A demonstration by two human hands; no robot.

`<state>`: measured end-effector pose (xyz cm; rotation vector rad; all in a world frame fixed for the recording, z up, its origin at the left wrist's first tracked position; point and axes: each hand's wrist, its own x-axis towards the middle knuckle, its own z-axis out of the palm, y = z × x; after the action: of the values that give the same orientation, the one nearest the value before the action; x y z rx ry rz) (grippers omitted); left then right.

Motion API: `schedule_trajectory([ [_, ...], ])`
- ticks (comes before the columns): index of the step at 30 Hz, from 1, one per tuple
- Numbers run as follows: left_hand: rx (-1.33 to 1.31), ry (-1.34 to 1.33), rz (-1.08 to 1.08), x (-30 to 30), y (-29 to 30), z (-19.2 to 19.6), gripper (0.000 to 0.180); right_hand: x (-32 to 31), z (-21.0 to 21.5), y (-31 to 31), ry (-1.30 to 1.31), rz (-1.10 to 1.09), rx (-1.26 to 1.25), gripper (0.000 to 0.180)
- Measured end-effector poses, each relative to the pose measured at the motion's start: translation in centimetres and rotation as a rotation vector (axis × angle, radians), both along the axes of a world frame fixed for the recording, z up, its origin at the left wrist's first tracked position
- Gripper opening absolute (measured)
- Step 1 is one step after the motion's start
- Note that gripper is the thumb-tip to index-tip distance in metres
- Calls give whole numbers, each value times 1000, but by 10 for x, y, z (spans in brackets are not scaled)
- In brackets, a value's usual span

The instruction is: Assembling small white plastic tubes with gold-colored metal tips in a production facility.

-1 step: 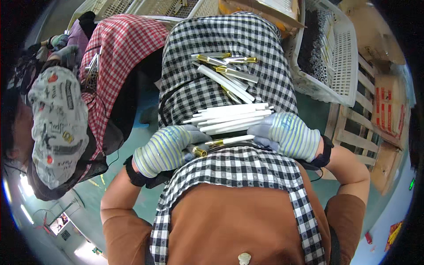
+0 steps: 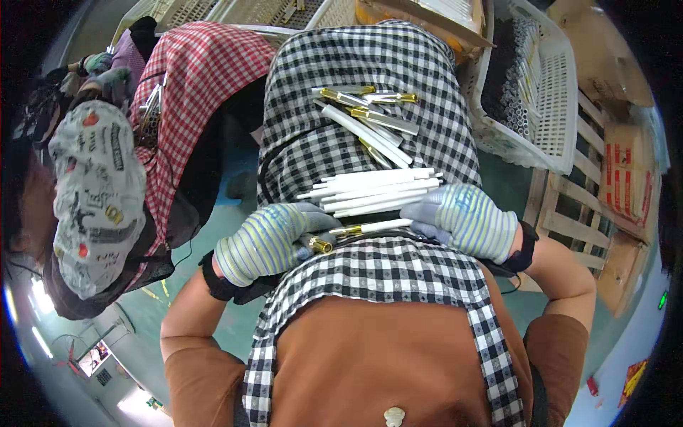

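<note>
My left hand [image 2: 267, 238], in a striped glove, is closed around a short silver tube with a gold end [image 2: 320, 245]. A thin white stick with a gold tip [image 2: 377, 226] spans the gap between my hands. Its white end is pinched in the gloved fingers of my right hand [image 2: 466, 220], and its gold tip lies by my left fingers. Just beyond, a row of white sticks [image 2: 377, 192] rests crosswise on my black-and-white checked apron [image 2: 306, 149]. Farther up the apron lies a loose pile of silver-and-gold tubes [image 2: 384, 119] and white rods [image 2: 366, 135].
At the far right stands a white plastic basket [image 2: 558, 107] full of thin tubes, beside a wooden pallet [image 2: 576, 228] and a cardboard box [image 2: 626, 178]. On the left sits a person in a red checked apron [image 2: 206, 64]. An open carton [image 2: 398, 18] is beyond my lap.
The view has shifted very slightly, and the person on the left has moved a little. My hands keep the same hold on the tube and the white stick.
</note>
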<state>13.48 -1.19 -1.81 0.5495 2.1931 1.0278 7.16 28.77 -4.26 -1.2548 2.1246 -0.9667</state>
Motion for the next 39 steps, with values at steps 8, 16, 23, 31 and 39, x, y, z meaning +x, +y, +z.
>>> schedule_trajectory([
  [8, 189, -150, 129, 22, -5, -8, 34, 9, 10, 4, -232, 43, 181, 16],
  [16, 185, 18, 353, 27, 6, -29, 19, 14, -12, -1, 76, -29, -79, 23],
  [23, 10, 410, 269, 17, 5, -33, 28, 9, -23, 0, 434, -131, -91, 23],
  [31, -121, 238, 79, 11, -15, -2, 32, -1, 7, 3, 441, 5, 12, 20],
  [39, 70, 95, 472, -2, -28, 9, 24, -18, 1, -24, 658, 63, 87, 27],
])
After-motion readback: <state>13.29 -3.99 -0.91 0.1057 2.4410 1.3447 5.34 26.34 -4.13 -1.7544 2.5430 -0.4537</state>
